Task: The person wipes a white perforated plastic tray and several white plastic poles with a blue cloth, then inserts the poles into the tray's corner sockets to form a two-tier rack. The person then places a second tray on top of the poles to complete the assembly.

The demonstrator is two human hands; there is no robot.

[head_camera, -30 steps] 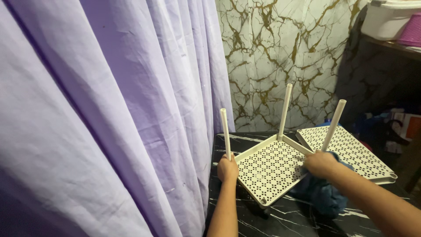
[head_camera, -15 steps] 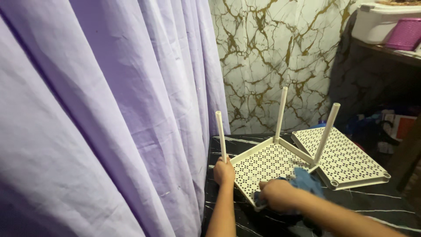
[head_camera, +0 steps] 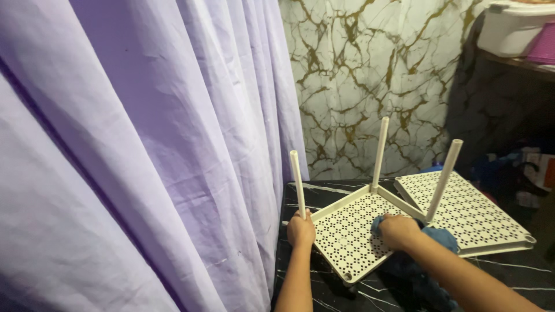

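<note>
My right hand [head_camera: 399, 230] has slid its blue cloth [head_camera: 442, 237] from the shelf's right edge onto the middle of the perforated white shelf panel [head_camera: 352, 231], lower centre of frame, on the black marbled counter [head_camera: 520, 271]. My left hand [head_camera: 301, 229] stays clenched around the corner post [head_camera: 297, 184], so wiping carries on across the panel

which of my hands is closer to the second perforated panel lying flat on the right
Right. Your right hand presses a blue cloth on the tilted panel right beside the flat panel; your left hand grips a white post on the far side.
</note>
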